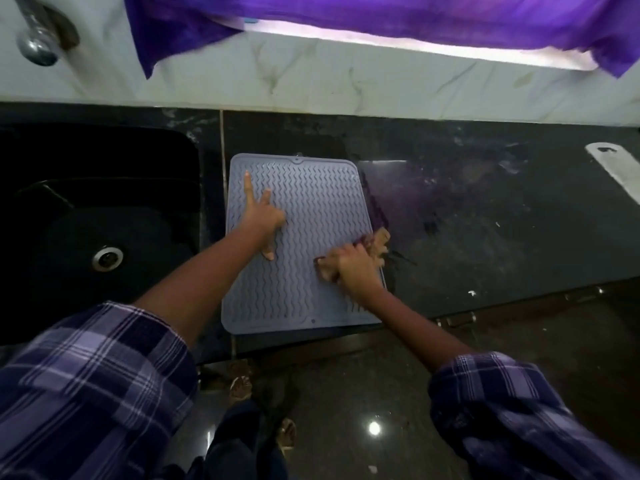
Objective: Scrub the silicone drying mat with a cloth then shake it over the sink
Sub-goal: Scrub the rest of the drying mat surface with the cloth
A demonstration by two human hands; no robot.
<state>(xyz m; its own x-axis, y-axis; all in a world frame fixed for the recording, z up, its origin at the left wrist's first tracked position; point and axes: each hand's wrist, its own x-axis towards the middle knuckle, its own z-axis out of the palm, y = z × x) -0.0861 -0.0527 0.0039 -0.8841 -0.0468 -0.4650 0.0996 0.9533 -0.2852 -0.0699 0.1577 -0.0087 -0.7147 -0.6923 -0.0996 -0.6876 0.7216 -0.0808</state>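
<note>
A grey silicone drying mat (311,202) with wavy ridges lies flat on the black counter, just right of the sink. My left hand (265,220) presses flat on the mat's left half, fingers spread. My right hand (349,265) is closed on a tan cloth (379,242) at the mat's right edge; the cloth bunches out past my fingers and looks blurred. The black sink (86,220) with a round metal drain (107,258) sits to the left of the mat.
The black stone counter (485,220) stretches right of the mat, with a white object (616,171) at its far right. A metal tap (38,39) hangs above the sink. A purple curtain (381,19) hangs across the top. Dark floor lies below.
</note>
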